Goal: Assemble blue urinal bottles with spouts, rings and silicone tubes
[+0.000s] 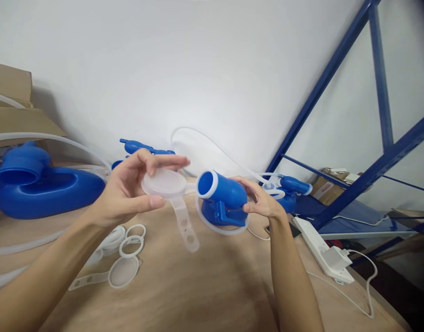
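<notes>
One translucent cap (165,184) sits in left grip (124,184).

Round translucent-white cap (165,184), tilted, held off the container; strap (184,225) with holes dangles below. Blue container (230,192) just right of cap, white ring (216,185) around its open mouth, mouth facing left and toward the camera.

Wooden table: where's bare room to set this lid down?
The widest bare patch of wooden table is front centre, between the loose lid on the left and the right forearm. A smaller one lies just right of that forearm. It's crowded at left, with white rings and a blue bottle, and at right around the power strip.
</notes>
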{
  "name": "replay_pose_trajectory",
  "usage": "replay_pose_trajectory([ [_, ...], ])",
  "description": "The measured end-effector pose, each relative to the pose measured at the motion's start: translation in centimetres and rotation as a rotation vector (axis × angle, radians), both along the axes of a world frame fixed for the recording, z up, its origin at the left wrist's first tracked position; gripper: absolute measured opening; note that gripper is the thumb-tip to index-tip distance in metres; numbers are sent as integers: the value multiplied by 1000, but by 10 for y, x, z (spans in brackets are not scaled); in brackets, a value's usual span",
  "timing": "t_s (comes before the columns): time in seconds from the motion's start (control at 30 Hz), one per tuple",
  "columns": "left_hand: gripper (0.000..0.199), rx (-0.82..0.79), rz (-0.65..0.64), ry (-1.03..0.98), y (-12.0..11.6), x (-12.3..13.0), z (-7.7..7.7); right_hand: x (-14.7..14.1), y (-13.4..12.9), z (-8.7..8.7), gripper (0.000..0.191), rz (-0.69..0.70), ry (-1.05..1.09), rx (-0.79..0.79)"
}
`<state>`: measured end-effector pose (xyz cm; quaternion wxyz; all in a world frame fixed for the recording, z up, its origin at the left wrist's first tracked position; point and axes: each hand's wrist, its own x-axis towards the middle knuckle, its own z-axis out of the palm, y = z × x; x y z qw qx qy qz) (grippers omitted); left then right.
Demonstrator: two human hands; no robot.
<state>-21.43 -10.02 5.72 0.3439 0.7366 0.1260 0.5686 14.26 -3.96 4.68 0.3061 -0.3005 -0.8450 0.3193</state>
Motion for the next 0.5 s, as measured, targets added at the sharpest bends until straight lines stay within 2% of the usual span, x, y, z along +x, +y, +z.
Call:
replay_pose_trajectory([
  [0.07,39,69,91,-9,-5,5,-1,-7,0,-1,90,30,-19,-23],
  [0.2,35,195,166,251,-14,18,-3,-24,-2,-5,90,124,-25,-39],
  [0.27,34,238,180,350,-16,23,-6,-32,-3,-9,87,125,-7,-67],
  [0.4,28,391,262,323,-14,30,-18,-45,-2,-20,87,121,30,-155],
  [0.5,64,562,335,257,-6,34,-30,-51,-1,-27,91,107,51,-212],
])
